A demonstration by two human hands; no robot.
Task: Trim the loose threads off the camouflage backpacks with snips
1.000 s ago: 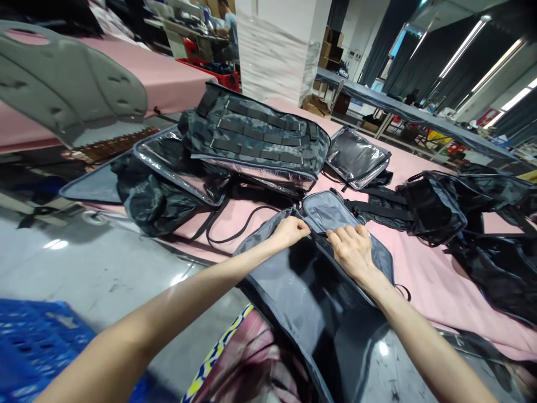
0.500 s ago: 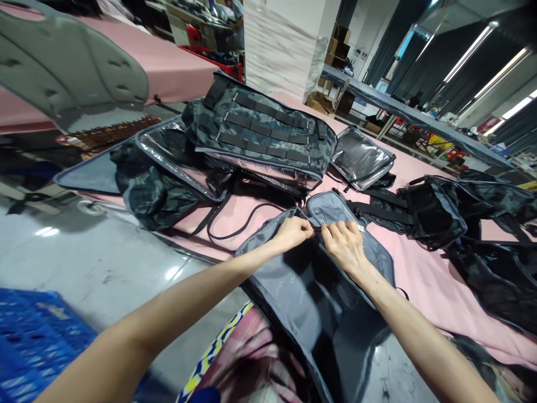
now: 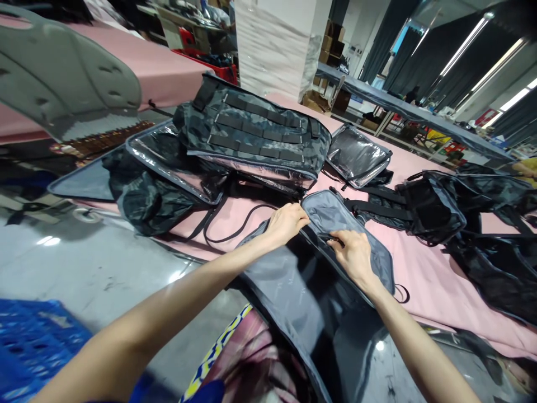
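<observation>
An unzipped backpack (image 3: 281, 280) with grey lining hangs open in front of me, its lower part over the table's near edge. My left hand (image 3: 289, 221) is closed on the bag's upper rim, fingertips pinched at the edge. Beside it, my right hand (image 3: 354, 252) has its fingers curled on a small dark piece at the bag's opening; whether that is a zipper pull or a strip of edging I cannot tell. The grey-lined flap (image 3: 331, 207) lies spread on the pink cloth just beyond both hands.
A camouflage backpack (image 3: 260, 120) lies across the pink-covered table (image 3: 428, 268). Nearby are a clear-windowed pouch (image 3: 358, 157) and more dark bags (image 3: 436, 204) at the right. A grey chair back (image 3: 71, 73) stands far left, a blue crate (image 3: 37, 341) on the floor at lower left.
My right hand has moved down and right along the bag's opening, away from my left. My left hand has shifted slightly left and up, staying on the rim.
</observation>
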